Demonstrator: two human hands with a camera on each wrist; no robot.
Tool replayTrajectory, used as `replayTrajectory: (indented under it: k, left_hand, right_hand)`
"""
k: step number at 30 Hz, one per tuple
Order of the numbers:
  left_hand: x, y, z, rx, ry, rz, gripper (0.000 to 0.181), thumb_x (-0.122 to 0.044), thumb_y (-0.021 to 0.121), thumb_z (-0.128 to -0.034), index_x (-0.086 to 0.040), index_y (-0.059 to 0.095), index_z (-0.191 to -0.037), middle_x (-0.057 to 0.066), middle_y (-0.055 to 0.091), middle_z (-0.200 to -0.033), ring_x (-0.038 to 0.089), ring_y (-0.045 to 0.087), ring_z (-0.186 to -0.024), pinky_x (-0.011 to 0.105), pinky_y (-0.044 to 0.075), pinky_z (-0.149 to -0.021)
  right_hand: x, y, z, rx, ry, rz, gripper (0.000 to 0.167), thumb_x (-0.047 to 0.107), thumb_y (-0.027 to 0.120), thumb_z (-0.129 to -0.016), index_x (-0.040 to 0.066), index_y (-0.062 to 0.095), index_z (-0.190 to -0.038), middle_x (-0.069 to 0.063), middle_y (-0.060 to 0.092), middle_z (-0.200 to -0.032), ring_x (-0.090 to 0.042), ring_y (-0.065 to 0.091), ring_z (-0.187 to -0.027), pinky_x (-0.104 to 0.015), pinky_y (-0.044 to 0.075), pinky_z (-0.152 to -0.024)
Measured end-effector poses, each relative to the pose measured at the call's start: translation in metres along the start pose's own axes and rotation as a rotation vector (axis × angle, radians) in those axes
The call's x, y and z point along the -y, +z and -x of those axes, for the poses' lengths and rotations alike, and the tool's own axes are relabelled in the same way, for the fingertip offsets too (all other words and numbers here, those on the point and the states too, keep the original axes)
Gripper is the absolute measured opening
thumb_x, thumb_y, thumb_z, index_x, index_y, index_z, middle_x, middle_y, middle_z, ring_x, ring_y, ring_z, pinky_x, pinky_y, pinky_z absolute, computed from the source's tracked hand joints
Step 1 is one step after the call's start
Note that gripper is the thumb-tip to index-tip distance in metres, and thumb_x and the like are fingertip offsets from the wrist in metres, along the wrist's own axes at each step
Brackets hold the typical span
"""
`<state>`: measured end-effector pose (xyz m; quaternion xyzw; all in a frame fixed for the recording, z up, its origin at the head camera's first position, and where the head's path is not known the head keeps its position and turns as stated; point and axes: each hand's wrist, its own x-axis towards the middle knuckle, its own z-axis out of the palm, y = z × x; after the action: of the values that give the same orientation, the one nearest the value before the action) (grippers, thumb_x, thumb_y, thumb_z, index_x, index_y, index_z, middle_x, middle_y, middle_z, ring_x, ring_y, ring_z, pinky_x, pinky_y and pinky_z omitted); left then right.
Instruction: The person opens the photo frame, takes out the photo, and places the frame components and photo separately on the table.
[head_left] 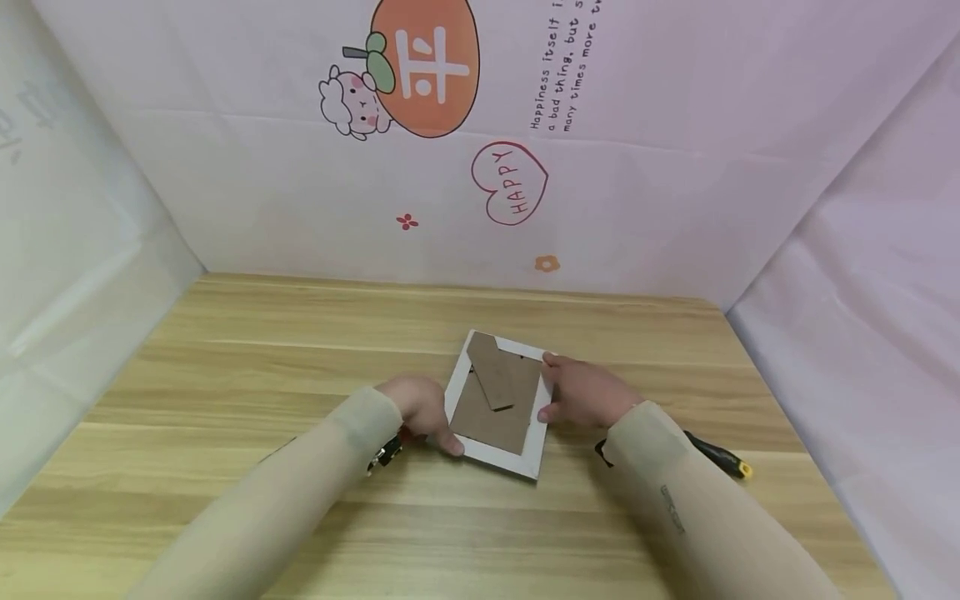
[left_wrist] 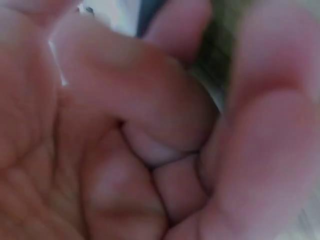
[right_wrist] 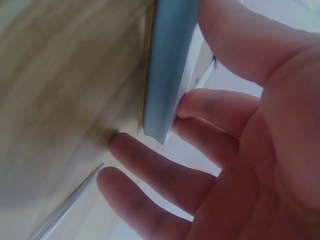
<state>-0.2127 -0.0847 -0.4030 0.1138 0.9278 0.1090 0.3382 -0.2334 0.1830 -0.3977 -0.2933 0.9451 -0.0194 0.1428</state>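
A picture frame lies back up on the wooden table, with a white border, brown backing and a brown stand flap on it. At its lower left corner, my left hand grips the frame, thumb on the border and the other fingers curled, partly hidden underneath. The left wrist view shows mostly these bent fingers. My right hand touches the right border with thumb and fingertips. In the right wrist view, its extended fingers reach around the frame's blue-grey side.
A black and yellow tool handle lies on the table, partly behind my right forearm. Small dark metal parts are beside my left wrist. White printed cloth rises behind the table and at both sides.
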Motion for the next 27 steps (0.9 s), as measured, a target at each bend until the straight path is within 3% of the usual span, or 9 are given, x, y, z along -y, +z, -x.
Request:
replayTrajectory:
  k: [4,8,11,17,19,21,24,25,27]
  left_hand:
    - [0.004,-0.004,-0.002,0.021,0.004,0.125,0.051,-0.055,0.075,-0.0832,-0.006,0.064,-0.072,0.008,0.063,-0.068,0.019,0.060,-0.056,0.032,0.053,-0.054]
    - [0.010,-0.008,-0.011,-0.085,0.019,0.294,0.041,-0.045,0.069,-0.0925,-0.006,0.065,-0.081,0.008,0.065,-0.075,0.020,0.062,-0.060,0.032,0.055,-0.056]
    - [0.013,-0.008,-0.019,-0.146,0.051,0.360,0.030,-0.032,0.068,-0.0957,-0.005,0.061,-0.086,0.007,0.065,-0.079,0.019,0.063,-0.060,0.030,0.055,-0.056]
    - [0.015,-0.006,-0.024,-0.119,0.035,0.433,0.024,-0.020,0.070,-0.0951,-0.002,0.057,-0.087,0.013,0.063,-0.074,0.018,0.064,-0.053,0.029,0.057,-0.052]
    - [0.013,-0.007,-0.022,-0.100,0.033,0.438,0.023,-0.020,0.070,-0.0956,-0.001,0.058,-0.088,0.014,0.062,-0.073,0.018,0.064,-0.052,0.029,0.057,-0.052]
    - [0.011,-0.008,-0.021,-0.083,0.037,0.447,0.021,-0.019,0.069,-0.0964,-0.002,0.059,-0.090,0.014,0.062,-0.075,0.017,0.064,-0.052,0.029,0.058,-0.053]
    - [0.010,-0.008,-0.020,-0.059,0.047,0.477,0.019,-0.019,0.068,-0.0969,-0.002,0.060,-0.094,0.015,0.063,-0.078,0.018,0.064,-0.053,0.030,0.058,-0.055]
    - [0.010,-0.008,-0.020,-0.047,0.051,0.485,0.018,-0.018,0.067,-0.0970,-0.002,0.060,-0.094,0.016,0.064,-0.078,0.018,0.064,-0.054,0.030,0.058,-0.055]
    - [0.011,-0.007,-0.021,-0.019,0.059,0.498,0.018,-0.018,0.067,-0.0971,-0.001,0.062,-0.093,0.017,0.065,-0.077,0.019,0.064,-0.053,0.031,0.058,-0.055]
  right_hand:
    - [0.001,-0.004,-0.002,0.023,0.008,0.012,0.083,0.044,0.073,-0.087,-0.005,0.042,-0.147,-0.023,0.035,-0.154,-0.039,0.041,-0.136,-0.046,0.037,-0.109]
    - [0.001,-0.005,-0.003,0.030,0.019,0.009,0.083,0.044,0.073,-0.087,-0.004,0.041,-0.148,-0.023,0.034,-0.154,-0.039,0.040,-0.136,-0.046,0.037,-0.109]
    - [0.001,-0.005,-0.003,0.033,0.023,0.007,0.083,0.044,0.073,-0.087,-0.003,0.041,-0.149,-0.022,0.033,-0.155,-0.039,0.040,-0.137,-0.047,0.036,-0.110]
    - [0.001,-0.005,-0.007,0.045,0.005,0.005,0.084,0.044,0.071,-0.089,-0.002,0.036,-0.151,-0.021,0.029,-0.158,-0.037,0.036,-0.139,-0.045,0.035,-0.111]
    - [0.004,-0.006,-0.006,0.023,0.002,0.016,0.078,0.041,0.074,-0.089,0.000,0.043,-0.148,-0.021,0.035,-0.155,-0.035,0.042,-0.136,-0.044,0.039,-0.108]
    - [0.012,-0.006,-0.003,-0.033,0.002,0.051,0.057,0.030,0.077,-0.088,0.003,0.060,-0.135,-0.019,0.052,-0.141,-0.031,0.060,-0.115,-0.041,0.051,-0.094]
    - [0.036,-0.003,0.005,-0.144,-0.062,0.083,0.013,0.014,0.074,-0.085,0.012,0.071,-0.098,-0.005,0.064,-0.099,-0.019,0.062,-0.078,-0.035,0.055,-0.067]
    - [0.047,-0.002,0.009,-0.166,-0.095,0.071,0.007,0.011,0.072,-0.083,0.016,0.068,-0.087,0.001,0.060,-0.088,-0.015,0.057,-0.069,-0.032,0.052,-0.059]
    - [0.069,0.003,0.015,-0.183,-0.167,0.043,0.015,0.013,0.071,-0.084,0.020,0.061,-0.076,0.007,0.050,-0.075,-0.011,0.049,-0.063,-0.029,0.045,-0.052]
